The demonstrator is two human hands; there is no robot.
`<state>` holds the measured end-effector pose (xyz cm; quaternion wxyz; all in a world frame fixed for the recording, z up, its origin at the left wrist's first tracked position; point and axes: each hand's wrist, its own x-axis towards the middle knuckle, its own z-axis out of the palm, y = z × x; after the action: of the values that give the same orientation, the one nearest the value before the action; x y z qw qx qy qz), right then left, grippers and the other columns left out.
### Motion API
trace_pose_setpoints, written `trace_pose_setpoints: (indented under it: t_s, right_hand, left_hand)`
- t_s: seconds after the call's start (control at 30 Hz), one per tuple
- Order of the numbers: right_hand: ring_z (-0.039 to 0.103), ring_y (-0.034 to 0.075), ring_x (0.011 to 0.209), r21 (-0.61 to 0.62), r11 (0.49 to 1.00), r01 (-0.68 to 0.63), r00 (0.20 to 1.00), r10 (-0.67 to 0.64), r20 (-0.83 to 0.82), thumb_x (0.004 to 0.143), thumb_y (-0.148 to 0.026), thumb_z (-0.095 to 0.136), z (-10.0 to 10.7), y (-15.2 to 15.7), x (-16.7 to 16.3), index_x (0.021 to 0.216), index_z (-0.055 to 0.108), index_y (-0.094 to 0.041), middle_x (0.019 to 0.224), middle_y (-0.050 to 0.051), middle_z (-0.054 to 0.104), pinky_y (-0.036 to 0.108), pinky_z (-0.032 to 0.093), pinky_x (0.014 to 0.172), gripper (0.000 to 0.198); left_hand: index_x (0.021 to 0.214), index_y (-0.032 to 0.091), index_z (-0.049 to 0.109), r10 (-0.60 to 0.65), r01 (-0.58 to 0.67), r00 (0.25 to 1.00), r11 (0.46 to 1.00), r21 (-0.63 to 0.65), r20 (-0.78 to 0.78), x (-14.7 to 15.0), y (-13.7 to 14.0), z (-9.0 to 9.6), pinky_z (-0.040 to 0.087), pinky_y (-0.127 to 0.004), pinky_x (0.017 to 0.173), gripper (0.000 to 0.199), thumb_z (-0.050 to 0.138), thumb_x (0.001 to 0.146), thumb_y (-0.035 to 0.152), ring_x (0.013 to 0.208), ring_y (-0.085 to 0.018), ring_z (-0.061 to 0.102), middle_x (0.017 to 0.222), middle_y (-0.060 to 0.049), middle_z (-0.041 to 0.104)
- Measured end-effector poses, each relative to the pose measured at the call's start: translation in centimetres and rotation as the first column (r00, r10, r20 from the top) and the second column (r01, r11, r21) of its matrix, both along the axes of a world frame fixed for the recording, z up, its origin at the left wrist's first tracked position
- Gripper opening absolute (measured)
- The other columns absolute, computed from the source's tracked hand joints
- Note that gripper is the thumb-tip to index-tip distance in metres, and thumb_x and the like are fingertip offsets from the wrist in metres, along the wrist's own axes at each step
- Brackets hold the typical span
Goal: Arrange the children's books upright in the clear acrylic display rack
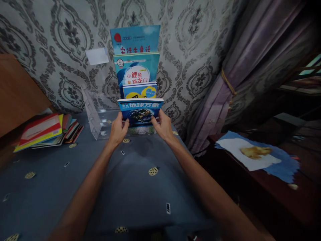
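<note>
A blue book with a globe on its cover (140, 113) is gripped at its two sides by my hands. My left hand (118, 129) has its thumb on the front of the cover near the lower left edge. On the opposite edge, my right hand (162, 125) holds it the same way; the fingers behind the book are partly hidden. The book is at the front tier of a clear acrylic display rack (91, 112). Behind it, in rising steps, stand a blue-and-yellow book (139, 91), a teal book (136, 68) and a taller blue book (136, 36).
A pile of books (41, 130) lies at the left on the blue patterned tablecloth (135, 194). A white card (97, 56) stands at the rack's upper left. Patterned wallpaper and a tied purple curtain (220, 90) are behind. At right, a dark red surface bears a blue cloth (288, 167).
</note>
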<state>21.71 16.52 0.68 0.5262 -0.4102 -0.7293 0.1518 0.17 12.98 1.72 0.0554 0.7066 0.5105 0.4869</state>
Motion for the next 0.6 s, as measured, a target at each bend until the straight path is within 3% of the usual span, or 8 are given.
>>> trace_pose_setpoints:
  t_s: [0.13, 0.47, 0.6]
  right_hand:
    - [0.065, 0.024, 0.082, 0.040, 0.999, -0.008, 0.999, 0.009, -0.039, 0.092, -0.042, 0.048, -0.3, 0.6, 0.2, 0.107, 0.057, -0.023, 0.098, 0.008, 0.067, 0.041, 0.056, 0.073, 0.026]
    - [0.066, 0.024, 0.089, 0.012, 0.997, -0.072, 0.996, 0.072, -0.057, 0.093, -0.046, 0.048, -1.3, 1.0, 0.8, 0.108, 0.058, -0.023, 0.101, 0.008, 0.068, 0.042, 0.058, 0.077, 0.029]
    - [0.066, 0.026, 0.093, -0.018, 0.996, -0.083, 0.991, 0.081, -0.103, 0.095, -0.052, 0.048, -1.6, 0.8, 0.8, 0.116, 0.053, -0.025, 0.105, 0.009, 0.067, 0.044, 0.060, 0.075, 0.035]
  left_hand:
    - [0.109, 0.019, 0.054, 0.000, 0.000, 1.000, 1.000, 0.020, -0.019, 0.2, 0.1, -0.1, 0.047, -0.031, 0.066, 0.016, 0.050, 0.094, 0.023, 0.066, -0.017, 0.061, 0.089, -0.006, 0.066]
    - [0.096, 0.021, 0.050, 0.028, -0.028, 0.998, 1.000, -0.009, -0.052, 0.1, 0.6, -1.2, 0.040, -0.029, 0.061, 0.003, 0.050, 0.094, 0.023, 0.059, -0.016, 0.053, 0.073, 0.001, 0.055]
    - [0.090, 0.023, 0.046, 0.046, -0.044, 0.996, 0.999, 0.027, -0.079, 0.1, 0.7, -1.5, 0.042, -0.031, 0.068, 0.010, 0.046, 0.097, 0.029, 0.069, -0.018, 0.055, 0.076, -0.001, 0.053]
